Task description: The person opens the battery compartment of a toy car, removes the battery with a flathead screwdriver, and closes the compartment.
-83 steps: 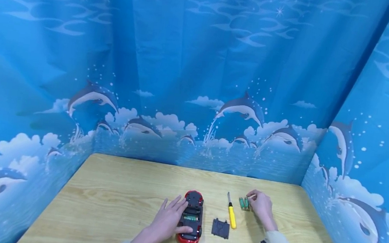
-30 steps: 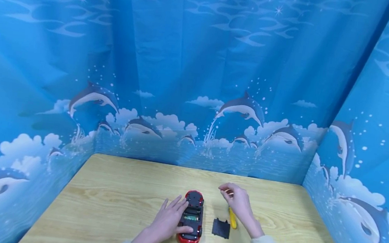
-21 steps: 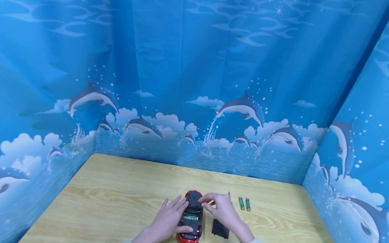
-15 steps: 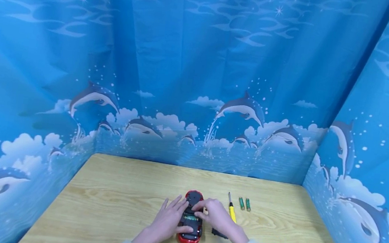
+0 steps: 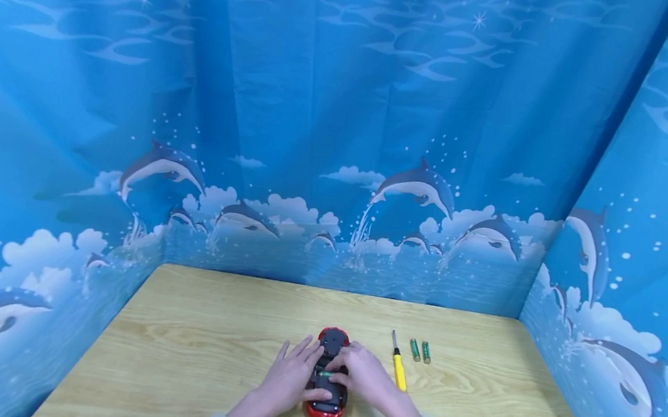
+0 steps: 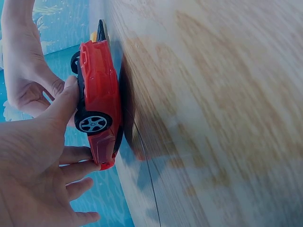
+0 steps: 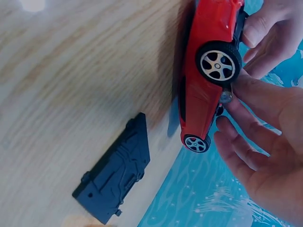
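Observation:
A red toy car [image 5: 323, 412] lies upside down on the table, its black underside and battery compartment facing up. My left hand [image 5: 283, 377] rests across its left side, fingers straight and spread, the thumb pressing on the underside. Over the compartment, my right hand [image 5: 366, 374] pinches a battery [image 7: 227, 96]; only its metal end shows, beside a wheel in the right wrist view. Green from a battery [image 5: 326, 374] shows in the compartment between the fingers. The black battery cover [image 7: 118, 170] lies on the table beside the car, hidden under the right arm in the head view.
A yellow-handled screwdriver [image 5: 399, 371] lies right of the car, partly behind the right forearm. Two green batteries [image 5: 415, 349] lie side by side beyond it. A blue dolphin-print curtain [image 5: 318, 130] stands along the back and sides of the wooden table [image 5: 202, 317].
My right hand has picked a battery from beside the two green ones, carried it left past the screwdriver and lowered it to the car's compartment. My left hand has stayed on the car.

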### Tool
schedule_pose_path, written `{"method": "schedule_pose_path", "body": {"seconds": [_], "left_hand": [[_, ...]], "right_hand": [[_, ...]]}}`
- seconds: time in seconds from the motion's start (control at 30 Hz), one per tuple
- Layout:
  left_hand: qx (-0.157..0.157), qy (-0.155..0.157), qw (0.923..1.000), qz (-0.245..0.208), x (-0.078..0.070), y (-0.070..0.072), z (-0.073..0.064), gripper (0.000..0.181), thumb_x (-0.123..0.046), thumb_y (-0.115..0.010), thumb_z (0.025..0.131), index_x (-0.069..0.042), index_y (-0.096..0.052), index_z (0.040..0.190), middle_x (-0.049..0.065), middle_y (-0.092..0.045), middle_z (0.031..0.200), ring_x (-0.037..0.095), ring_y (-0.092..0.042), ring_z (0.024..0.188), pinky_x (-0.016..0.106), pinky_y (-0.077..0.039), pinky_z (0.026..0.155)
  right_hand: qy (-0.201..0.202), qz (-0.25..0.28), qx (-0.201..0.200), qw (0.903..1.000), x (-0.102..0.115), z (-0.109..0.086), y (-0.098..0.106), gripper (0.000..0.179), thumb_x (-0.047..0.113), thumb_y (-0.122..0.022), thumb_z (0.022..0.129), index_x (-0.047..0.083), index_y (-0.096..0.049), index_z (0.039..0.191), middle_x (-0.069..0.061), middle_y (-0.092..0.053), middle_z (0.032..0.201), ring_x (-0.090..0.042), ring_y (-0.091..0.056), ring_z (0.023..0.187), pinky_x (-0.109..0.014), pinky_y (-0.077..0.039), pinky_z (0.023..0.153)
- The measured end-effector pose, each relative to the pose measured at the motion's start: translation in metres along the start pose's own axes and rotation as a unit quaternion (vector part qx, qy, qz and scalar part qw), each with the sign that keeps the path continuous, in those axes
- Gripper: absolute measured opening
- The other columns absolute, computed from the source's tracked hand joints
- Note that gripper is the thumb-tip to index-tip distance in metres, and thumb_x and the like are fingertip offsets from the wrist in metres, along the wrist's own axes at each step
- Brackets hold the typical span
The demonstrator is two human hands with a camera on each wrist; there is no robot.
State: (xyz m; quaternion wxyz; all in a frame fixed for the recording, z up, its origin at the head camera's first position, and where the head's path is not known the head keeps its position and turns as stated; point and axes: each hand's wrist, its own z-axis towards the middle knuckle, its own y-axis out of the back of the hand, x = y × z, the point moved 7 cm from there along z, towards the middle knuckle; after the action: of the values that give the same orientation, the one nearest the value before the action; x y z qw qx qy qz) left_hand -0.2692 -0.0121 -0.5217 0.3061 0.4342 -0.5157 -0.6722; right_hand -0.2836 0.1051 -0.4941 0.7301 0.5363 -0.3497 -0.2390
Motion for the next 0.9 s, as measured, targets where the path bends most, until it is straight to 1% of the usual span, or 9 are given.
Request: {"method": "schedule_pose_path", "body": {"seconds": [0.17, 0.27, 0.4, 0.5, 0.7, 0.77, 0.83, 0.9], "left_hand": [[0.001, 0.001, 1.0, 0.002, -0.001, 0.0, 0.001, 0.091, -0.067, -0.067, 0.082, -0.005, -0.052, 0.147, 0.015, -0.048, 0.153, 0.035, -0.039, 0.146, 0.065, -0.03, 0.116], [0.002, 0.001, 1.0, 0.003, -0.002, 0.001, 0.0, 0.091, -0.067, -0.067, 0.082, -0.005, -0.051, 0.147, 0.015, -0.048, 0.154, 0.035, -0.038, 0.146, 0.065, -0.03, 0.116], [0.0, -0.001, 1.0, 0.006, -0.003, 0.002, 0.0, 0.091, -0.066, -0.068, 0.082, -0.005, -0.051, 0.147, 0.015, -0.048, 0.153, 0.035, -0.039, 0.146, 0.064, -0.031, 0.116], [0.0, 0.0, 1.0, 0.005, -0.003, 0.002, -0.001, 0.091, -0.066, -0.068, 0.082, -0.005, -0.052, 0.147, 0.015, -0.048, 0.153, 0.035, -0.039, 0.146, 0.064, -0.031, 0.116], [0.0, 0.003, 0.9999, 0.012, -0.003, 0.002, -0.001, 0.091, -0.067, -0.067, 0.082, -0.005, -0.052, 0.147, 0.014, -0.049, 0.153, 0.034, -0.039, 0.146, 0.063, -0.031, 0.117], [0.001, 0.005, 0.9999, 0.012, -0.003, 0.002, -0.001, 0.091, -0.066, -0.068, 0.082, -0.005, -0.052, 0.147, 0.014, -0.049, 0.153, 0.034, -0.039, 0.146, 0.063, -0.031, 0.117], [0.002, 0.007, 0.9999, 0.011, -0.002, 0.002, -0.001, 0.091, -0.066, -0.068, 0.081, -0.005, -0.052, 0.147, 0.014, -0.05, 0.152, 0.034, -0.039, 0.146, 0.063, -0.031, 0.117], [0.0, 0.006, 0.9999, 0.011, -0.003, 0.002, -0.001, 0.091, -0.065, -0.069, 0.081, -0.005, -0.052, 0.146, 0.014, -0.05, 0.152, 0.034, -0.04, 0.145, 0.063, -0.031, 0.117]], "right_hand": [[-0.005, 0.003, 0.022, 0.9997, 0.0, 0.001, -0.001, 0.016, 0.018, -0.081, 0.084, 0.016, -0.081, 0.1, 0.005, -0.071, 0.093, -0.01, -0.06, 0.088, -0.029, -0.058, 0.082], [-0.021, 0.012, 0.037, 0.999, -0.001, 0.001, -0.002, 0.014, 0.017, -0.08, 0.085, 0.016, -0.081, 0.099, 0.005, -0.07, 0.093, -0.01, -0.059, 0.088, -0.028, -0.057, 0.08], [-0.039, 0.025, 0.045, 0.9979, -0.004, 0.002, -0.003, 0.013, 0.018, -0.08, 0.085, 0.013, -0.08, 0.098, 0.004, -0.071, 0.093, -0.011, -0.061, 0.088, -0.03, -0.057, 0.081], [-0.04, 0.033, 0.045, 0.9976, -0.005, 0.002, -0.002, 0.013, 0.016, -0.079, 0.086, 0.011, -0.08, 0.097, 0.002, -0.07, 0.093, -0.012, -0.063, 0.088, -0.031, -0.058, 0.082], [-0.033, 0.051, 0.024, 0.9979, -0.008, -0.003, 0.002, 0.008, 0.008, -0.075, 0.089, 0.008, -0.075, 0.097, 0.001, -0.07, 0.094, -0.015, -0.066, 0.09, -0.033, -0.059, 0.082], [-0.036, 0.064, 0.013, 0.9972, -0.011, -0.004, 0.005, 0.007, 0.006, -0.073, 0.091, 0.008, -0.074, 0.098, 0.0, -0.071, 0.094, -0.015, -0.065, 0.089, -0.032, -0.058, 0.08], [-0.038, 0.077, -0.005, 0.9963, -0.013, -0.005, 0.009, 0.008, 0.005, -0.072, 0.091, 0.008, -0.073, 0.099, -0.001, -0.072, 0.095, -0.015, -0.064, 0.088, -0.032, -0.057, 0.077], [-0.04, 0.091, -0.031, 0.9946, -0.016, -0.006, 0.014, 0.011, 0.004, -0.071, 0.092, 0.008, -0.072, 0.103, -0.001, -0.072, 0.096, -0.016, -0.064, 0.088, -0.031, -0.057, 0.075]]}}
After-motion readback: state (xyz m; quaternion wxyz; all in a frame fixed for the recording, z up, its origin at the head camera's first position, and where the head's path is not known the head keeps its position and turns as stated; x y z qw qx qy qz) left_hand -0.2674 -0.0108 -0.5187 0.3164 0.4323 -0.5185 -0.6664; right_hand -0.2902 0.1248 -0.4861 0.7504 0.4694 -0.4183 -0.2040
